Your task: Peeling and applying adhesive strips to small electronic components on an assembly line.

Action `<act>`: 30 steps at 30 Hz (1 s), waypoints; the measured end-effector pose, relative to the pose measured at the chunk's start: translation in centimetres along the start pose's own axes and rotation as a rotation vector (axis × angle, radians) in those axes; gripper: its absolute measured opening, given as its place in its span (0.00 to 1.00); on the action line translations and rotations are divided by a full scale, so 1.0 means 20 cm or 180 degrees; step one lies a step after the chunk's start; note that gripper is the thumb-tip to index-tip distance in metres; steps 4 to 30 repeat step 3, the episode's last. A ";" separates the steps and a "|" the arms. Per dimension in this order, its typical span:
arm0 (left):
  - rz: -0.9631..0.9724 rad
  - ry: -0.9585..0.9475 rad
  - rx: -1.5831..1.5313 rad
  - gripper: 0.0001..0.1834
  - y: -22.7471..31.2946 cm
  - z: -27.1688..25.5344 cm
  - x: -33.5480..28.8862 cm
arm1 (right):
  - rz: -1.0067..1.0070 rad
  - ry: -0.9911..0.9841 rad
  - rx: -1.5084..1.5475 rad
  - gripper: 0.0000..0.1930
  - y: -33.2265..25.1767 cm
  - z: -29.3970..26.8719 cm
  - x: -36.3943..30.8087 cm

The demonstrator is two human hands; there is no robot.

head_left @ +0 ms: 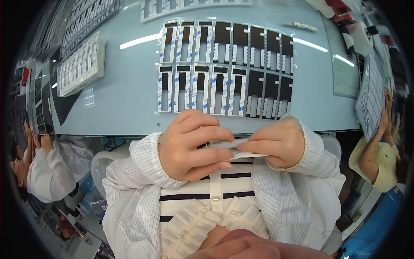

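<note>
Close to my body, past the near edge of the table, both hands hold a thin white piece (pixel 251 155). My left hand (pixel 194 144) is curled round its left part, so much of it is hidden. My right hand (pixel 280 144) pinches its right end between thumb and fingers. Just beyond my hands lies a clear tray (pixel 209 64) with two rows of slots. Flat black pieces (pixel 239 36) fill its right side. The left slots hold similar pieces topped with white, blue-printed frame-shaped adhesive backing (pixel 165 93).
A stack of filled trays (pixel 82 64) stands at the left, and another tray (pixel 194 5) lies along the far edge. A small printed strip (pixel 300 26) rests at the far right. Co-workers sit on both sides; the right one holds a large panel (pixel 371 97).
</note>
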State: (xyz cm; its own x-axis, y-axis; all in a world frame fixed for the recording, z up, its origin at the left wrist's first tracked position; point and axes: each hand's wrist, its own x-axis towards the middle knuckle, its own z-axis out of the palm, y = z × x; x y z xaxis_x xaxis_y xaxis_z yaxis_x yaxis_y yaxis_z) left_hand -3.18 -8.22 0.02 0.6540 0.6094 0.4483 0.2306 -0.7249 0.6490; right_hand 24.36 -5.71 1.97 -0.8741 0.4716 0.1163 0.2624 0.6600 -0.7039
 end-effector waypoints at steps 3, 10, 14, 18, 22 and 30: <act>-0.0047 -0.0019 0.0158 0.14 -0.01 -0.03 0.04 | 0.0319 -0.0072 0.0293 0.18 0.04 -0.12 -0.14; -0.0047 -0.0019 0.0158 0.14 -0.01 -0.03 0.04 | 0.0319 -0.0072 0.0293 0.18 0.04 -0.12 -0.14; -0.0047 -0.0019 0.0158 0.14 -0.01 -0.03 0.04 | 0.0319 -0.0072 0.0293 0.18 0.04 -0.12 -0.14; -0.0047 -0.0019 0.0158 0.14 -0.01 -0.03 0.04 | 0.0319 -0.0072 0.0293 0.18 0.04 -0.12 -0.14; -0.0047 -0.0019 0.0158 0.14 -0.01 -0.03 0.04 | 0.0319 -0.0072 0.0293 0.18 0.04 -0.12 -0.14; -0.0047 -0.0019 0.0158 0.14 -0.01 -0.03 0.04 | 0.0319 -0.0072 0.0293 0.18 0.04 -0.12 -0.14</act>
